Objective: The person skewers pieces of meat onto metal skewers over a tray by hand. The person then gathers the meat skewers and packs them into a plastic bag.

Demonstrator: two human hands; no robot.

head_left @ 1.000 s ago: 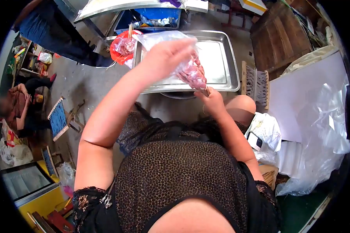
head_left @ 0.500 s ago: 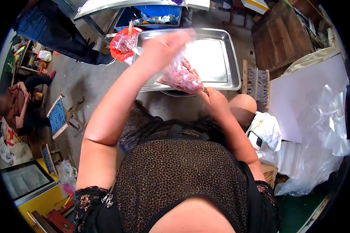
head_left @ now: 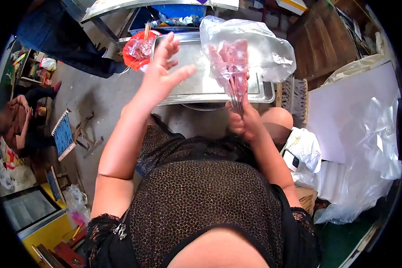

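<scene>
My right hand (head_left: 246, 121) grips a bundle of meat skewers (head_left: 230, 62) by their thin sticks, meat ends pointing away from me. A clear plastic bag (head_left: 274, 53) covers the raw pink meat and billows out to the right. The bundle is above the metal tray (head_left: 187, 87), near its front right part. To the left, my left hand (head_left: 165, 71) hangs in the air over the tray's left side, its fingers apart and holding nothing. Beyond it lies a red plastic bag (head_left: 130, 50) containing more meat in clear plastic, with sticks standing up from it.
A blue bin (head_left: 140, 24) stands behind the tray under a table (head_left: 120, 8). One person stands at the upper left in dark trousers (head_left: 60, 38); another sits farther left. A blue-topped folding stool (head_left: 64, 134) is at left, plastic sheeting (head_left: 366, 147) at right.
My left hand has come off the bag and moved left, fingers spreading. The bundle has swung upright in my right hand, and the bag has puffed out over the tray's right side.
</scene>
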